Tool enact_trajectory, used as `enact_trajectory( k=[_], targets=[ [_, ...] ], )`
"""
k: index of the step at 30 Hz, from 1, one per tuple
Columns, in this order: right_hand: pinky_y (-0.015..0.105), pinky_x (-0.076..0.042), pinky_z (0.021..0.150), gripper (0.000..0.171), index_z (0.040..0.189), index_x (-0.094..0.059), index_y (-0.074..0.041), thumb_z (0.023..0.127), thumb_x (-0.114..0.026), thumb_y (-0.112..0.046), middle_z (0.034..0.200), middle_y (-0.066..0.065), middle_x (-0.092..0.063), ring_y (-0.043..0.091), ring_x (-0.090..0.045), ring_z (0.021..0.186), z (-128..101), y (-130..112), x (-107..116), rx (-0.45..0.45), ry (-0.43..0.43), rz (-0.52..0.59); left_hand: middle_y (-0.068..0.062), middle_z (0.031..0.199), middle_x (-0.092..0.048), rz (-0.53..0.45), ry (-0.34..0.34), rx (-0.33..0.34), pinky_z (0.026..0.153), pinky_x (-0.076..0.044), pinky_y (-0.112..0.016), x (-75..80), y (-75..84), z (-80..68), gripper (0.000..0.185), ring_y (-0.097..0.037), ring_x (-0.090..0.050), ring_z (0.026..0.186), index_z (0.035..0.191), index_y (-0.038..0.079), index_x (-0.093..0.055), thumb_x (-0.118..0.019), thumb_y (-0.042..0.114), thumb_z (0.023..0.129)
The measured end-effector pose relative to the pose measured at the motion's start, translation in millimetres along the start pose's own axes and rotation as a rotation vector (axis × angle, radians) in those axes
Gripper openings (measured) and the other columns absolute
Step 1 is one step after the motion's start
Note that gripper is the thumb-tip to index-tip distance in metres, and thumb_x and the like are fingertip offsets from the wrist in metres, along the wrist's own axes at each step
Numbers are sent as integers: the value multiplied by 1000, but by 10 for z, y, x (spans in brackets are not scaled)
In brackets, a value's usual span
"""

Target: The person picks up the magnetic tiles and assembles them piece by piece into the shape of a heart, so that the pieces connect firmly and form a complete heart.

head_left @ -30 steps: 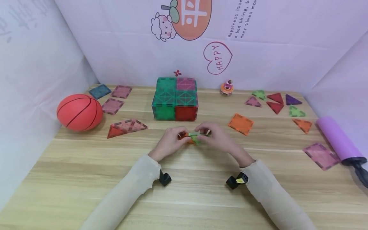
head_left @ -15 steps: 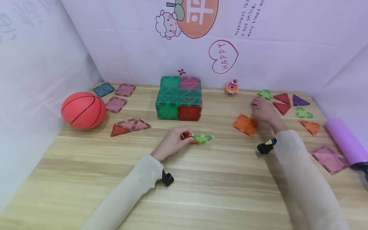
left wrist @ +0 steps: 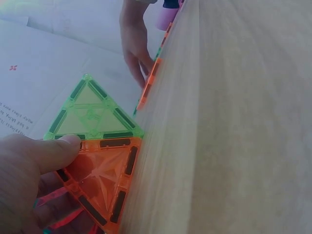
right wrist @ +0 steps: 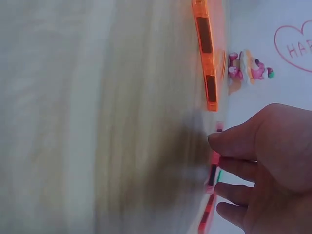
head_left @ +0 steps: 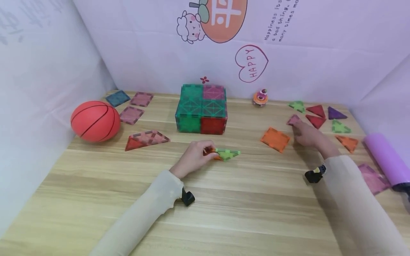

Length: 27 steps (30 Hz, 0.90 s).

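My left hand [head_left: 194, 157] pinches an orange triangular magnetic tile [left wrist: 105, 168] between thumb and fingers, low over the table. A light green triangular tile [left wrist: 91, 113] meets it edge to edge, and the thumb tip touches that seam. At the back right, my right hand [head_left: 310, 137] pinches a pink triangular tile [head_left: 293, 120] by its near side; the fingers partly cover it. In the right wrist view this tile [right wrist: 213, 170] shows edge-on at the thumb and fingertips. An orange square tile [head_left: 276, 140] lies just left of the right hand.
A green, pink and red tile box [head_left: 201, 106] stands at the back middle. Joined red and pink tiles [head_left: 146, 139] and a red ball [head_left: 95, 121] are on the left. Several loose triangles, including a purple one [head_left: 336, 113], lie back right, near a purple pump [head_left: 385, 160].
My right hand has left the green tile, reached to the back right and taken hold of the pink triangular tile, shifting it slightly. The left hand keeps its hold on the orange tile.
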State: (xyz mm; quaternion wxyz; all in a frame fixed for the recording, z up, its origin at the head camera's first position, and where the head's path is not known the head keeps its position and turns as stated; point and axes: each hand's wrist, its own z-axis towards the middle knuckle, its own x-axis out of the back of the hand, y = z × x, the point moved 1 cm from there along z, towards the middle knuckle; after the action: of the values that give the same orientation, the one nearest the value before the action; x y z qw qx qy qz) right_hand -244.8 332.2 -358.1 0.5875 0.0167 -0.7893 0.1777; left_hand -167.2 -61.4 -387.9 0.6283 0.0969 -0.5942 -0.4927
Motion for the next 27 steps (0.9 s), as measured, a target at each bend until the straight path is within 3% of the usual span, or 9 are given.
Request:
enact_trajectory(
  k=[3,6,10,11,14,16,18,22,27],
  targets=[
    [61,-43,88,41,123,-46,18,89,-47,-4,119,42,-50,54,-51,105,-82,5,13,-35,22,-7,0,80,-65,0,-11,11,67,-47,-21,-20,-9,0,7,-10,-55,73,86,11,-67,-72,17,85],
    [54,-46,77,33,109,-54,16,92,-49,-11,102,37,-58,44,-56,85,-87,10,34,-69,103,47,1,81,-66,-7,-14,30,68,-47,-20,-28,-12,-5,7,-10,-55,73,86,12,-67,-71,17,85],
    [63,-40,91,49,113,-53,19,95,-51,-27,121,44,-47,54,-49,104,-23,21,46,-175,220,166,2,80,-65,-12,-1,29,67,-47,-21,-20,-1,-6,6,-10,-55,72,86,13,-67,-72,17,85],
    [62,-40,91,51,111,-55,18,95,-52,-30,117,44,-49,54,-49,103,-6,22,43,-208,245,189,2,80,-65,-12,2,23,67,-47,-22,-20,3,-4,6,-10,-55,72,85,13,-67,-72,17,85],
    [51,-47,76,47,82,-57,8,92,-57,-37,80,26,-58,42,-53,80,66,10,23,-280,275,214,2,80,-66,-6,9,18,67,-47,-21,-5,-3,-3,6,-10,-55,72,85,13,-67,-73,16,84],
    [42,-43,63,42,73,-53,2,89,-60,-36,65,12,-48,30,-48,67,89,5,5,-293,288,210,2,80,-66,0,6,15,67,-48,-21,-4,-7,-3,7,-10,-56,72,85,13,-67,-73,17,84],
    [37,-41,60,40,75,-53,1,88,-62,-35,63,7,-48,26,-48,65,100,12,-2,-286,275,219,1,80,-66,5,2,12,67,-48,-20,-7,-11,-1,7,-9,-56,72,85,12,-67,-73,17,84],
    [35,-45,66,40,96,-61,7,88,-65,-32,79,12,-61,25,-54,75,104,38,14,-259,215,273,0,81,-67,10,1,17,68,-47,-20,1,-5,-2,7,-10,-56,73,86,12,-67,-72,17,85],
    [27,-43,67,37,95,-63,4,84,-72,-30,76,0,-62,13,-52,74,81,98,22,-263,194,348,0,81,-67,9,2,25,68,-48,-22,-10,18,-3,6,-11,-55,72,86,11,-67,-72,16,85]
  ],
)
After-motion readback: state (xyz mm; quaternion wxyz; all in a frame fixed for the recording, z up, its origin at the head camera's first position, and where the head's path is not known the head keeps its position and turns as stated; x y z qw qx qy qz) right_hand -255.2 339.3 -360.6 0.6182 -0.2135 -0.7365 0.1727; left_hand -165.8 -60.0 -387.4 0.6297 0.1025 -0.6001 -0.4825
